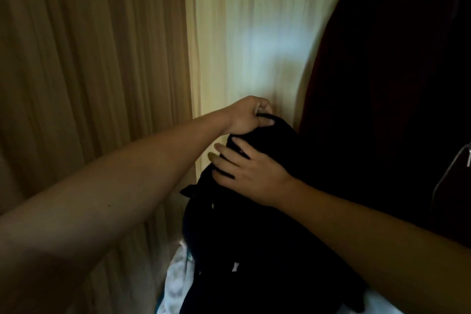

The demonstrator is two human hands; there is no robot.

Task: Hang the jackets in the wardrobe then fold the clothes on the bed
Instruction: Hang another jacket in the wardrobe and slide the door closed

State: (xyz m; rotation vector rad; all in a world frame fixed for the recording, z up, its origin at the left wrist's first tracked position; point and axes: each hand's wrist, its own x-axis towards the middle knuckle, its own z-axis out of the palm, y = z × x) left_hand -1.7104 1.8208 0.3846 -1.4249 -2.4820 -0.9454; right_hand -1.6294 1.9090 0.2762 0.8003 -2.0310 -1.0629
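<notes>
Your left hand (251, 116) curls round the top edge of a black jacket (254, 237), held up against the wardrobe wall (242, 33). Your right hand (251, 176) rests on the jacket, fingers straight. A zipped coat (395, 84) hangs just to its right.

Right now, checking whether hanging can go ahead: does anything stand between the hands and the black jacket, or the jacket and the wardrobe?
Nothing between them: the left hand grips the top of the black jacket, the right hand lies on it. A dark hanging garment crowds its right side; the rail is unseen.
</notes>
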